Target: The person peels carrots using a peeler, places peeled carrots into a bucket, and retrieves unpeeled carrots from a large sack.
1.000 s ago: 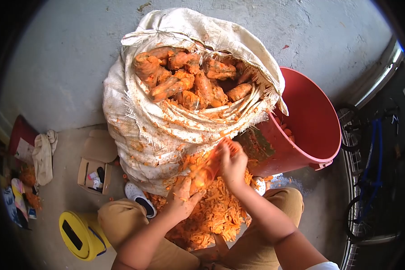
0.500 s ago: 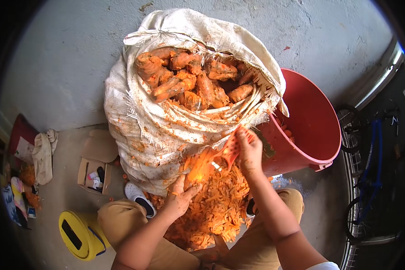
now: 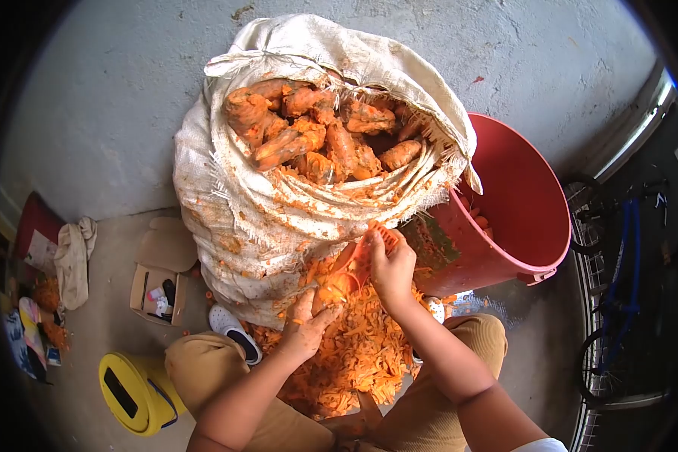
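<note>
My left hand (image 3: 303, 329) grips a bright orange peeled carrot (image 3: 333, 289) above the heap of shavings, its far end partly covered. In my right hand (image 3: 394, 271) is an orange plastic peeler (image 3: 358, 264) with holes in its handle, its head over the carrot. Just beyond both hands stands a white woven sack (image 3: 237, 241), its mouth rolled open on rough, unpeeled carrots (image 3: 339, 147). Orange peelings (image 3: 346, 369) lie piled between my legs, below the hands.
A red bucket (image 3: 527, 226) with a few carrots inside stands right of the sack. On the left are a yellow bucket (image 3: 139, 395), an open cardboard box (image 3: 138, 290) and a hanging cloth (image 3: 74, 264). A bicycle (image 3: 629, 286) is at the right, and a wall (image 3: 120, 113) rises behind.
My right hand has moved down and to the left with the peeler, which is now closer over the carrot. The left hand has barely shifted.
</note>
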Demonstrator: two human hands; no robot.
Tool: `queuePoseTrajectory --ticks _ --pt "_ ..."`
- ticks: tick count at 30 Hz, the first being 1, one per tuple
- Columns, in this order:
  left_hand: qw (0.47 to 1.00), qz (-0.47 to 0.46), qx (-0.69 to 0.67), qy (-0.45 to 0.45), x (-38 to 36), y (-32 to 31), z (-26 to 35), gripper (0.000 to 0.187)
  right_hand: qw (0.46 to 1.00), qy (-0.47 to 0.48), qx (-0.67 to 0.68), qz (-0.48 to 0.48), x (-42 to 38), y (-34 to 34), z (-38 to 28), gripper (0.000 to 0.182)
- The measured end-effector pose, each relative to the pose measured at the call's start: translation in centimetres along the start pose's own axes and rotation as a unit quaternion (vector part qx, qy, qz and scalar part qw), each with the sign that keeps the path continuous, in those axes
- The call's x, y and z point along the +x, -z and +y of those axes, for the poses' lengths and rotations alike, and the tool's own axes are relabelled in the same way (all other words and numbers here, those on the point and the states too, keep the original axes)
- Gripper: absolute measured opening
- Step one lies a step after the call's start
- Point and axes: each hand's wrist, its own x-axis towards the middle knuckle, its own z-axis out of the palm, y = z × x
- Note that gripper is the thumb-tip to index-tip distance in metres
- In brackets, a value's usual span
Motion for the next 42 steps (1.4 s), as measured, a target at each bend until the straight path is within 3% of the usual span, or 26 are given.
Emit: queuePoseTrajectory --ticks 6,8,10,13,16,17,20,21,23,24,26,27,30,31,32,33,34,37,38,40,42 --pt "1.000 0.022 -0.020 0.012 -0.1 -0.4 0.2 0.024 0.992 0.077 0.048 0.092 1.8 0.1 1.8 0.018" --pt "0.999 0.023 0.050 0.002 -0.3 -0.6 0.7 0.023 0.993 -0.018 0.004 0.114 3.5 1.8 1.9 0.021" --pt "0.997 -0.003 0.077 0.002 0.2 0.2 -0.5 0.032 0.986 0.065 -0.031 0.150 3.6 1.7 2.7 0.021" --pt "0.990 -0.016 0.140 -0.021 0.8 0.8 -1.8 0.035 0.985 -0.027 0.069 0.154 3.9 1.7 2.7 0.018" --pt "0.967 -0.020 0.236 -0.098 1.1 1.3 -2.9 0.033 0.986 0.131 -0.015 0.106 3.6 3.1 0.7 0.017" --pt "0.953 -0.020 0.272 -0.130 1.2 1.5 -3.1 0.032 0.967 0.232 -0.053 0.089 3.4 3.5 0.7 0.015" --pt "0.989 -0.027 0.131 -0.065 0.6 0.7 -1.5 0.031 0.973 0.176 0.046 0.140 3.8 3.2 0.6 0.017" --pt "0.990 -0.031 0.132 -0.039 0.4 0.5 -0.8 0.031 0.986 -0.009 0.109 0.127 4.1 3.4 -0.1 0.020" --pt "0.990 -0.037 0.133 0.015 0.1 0.3 0.0 0.031 0.985 -0.026 0.067 0.157 4.7 2.5 2.8 0.022" --pt "0.989 -0.035 0.139 -0.018 0.3 0.6 -0.8 0.031 0.984 -0.025 0.083 0.158 4.7 2.1 3.9 0.022" --pt "0.984 -0.031 0.156 -0.081 1.0 1.2 -2.5 0.030 0.990 0.036 -0.014 0.135 4.0 2.9 2.0 0.022" --pt "0.983 -0.027 0.170 -0.070 0.9 1.2 -2.3 0.029 0.988 0.066 -0.062 0.125 3.9 3.2 1.2 0.022" --pt "0.986 -0.011 0.166 -0.021 -0.4 0.6 0.2 0.027 0.942 0.246 -0.048 0.224 6.1 4.0 2.6 0.019" --pt "0.991 -0.003 0.135 0.003 -0.6 0.8 0.5 0.026 0.965 0.125 0.100 0.209 7.0 5.6 2.6 0.019" --pt "0.994 0.005 0.105 0.027 -0.6 1.0 0.7 0.026 0.951 -0.001 0.245 0.187 7.5 7.1 2.3 0.019" --pt "0.996 0.000 0.075 0.047 -0.4 1.2 0.5 0.028 0.974 0.037 0.144 0.172 7.2 7.6 1.3 0.019" --pt "0.997 -0.005 0.045 0.068 0.0 1.5 0.0 0.030 0.969 0.025 0.200 0.145 6.2 7.1 0.0 0.017" --pt "0.993 0.007 -0.022 0.111 0.9 0.9 -0.8 0.034 0.984 0.046 0.118 0.123 4.8 5.9 -0.8 0.017" --pt "0.994 -0.009 -0.006 0.105 0.8 0.8 -0.9 0.033 0.974 0.003 0.197 0.113 4.8 5.2 -0.1 0.018" --pt "0.994 -0.039 0.027 0.094 0.6 0.8 -1.2 0.033 0.972 -0.055 0.228 0.009 4.8 4.8 0.6 0.020" --pt "0.998 -0.060 0.028 0.008 0.8 0.4 -1.9 0.042 0.937 -0.184 0.276 -0.111 4.4 4.5 0.8 0.023"
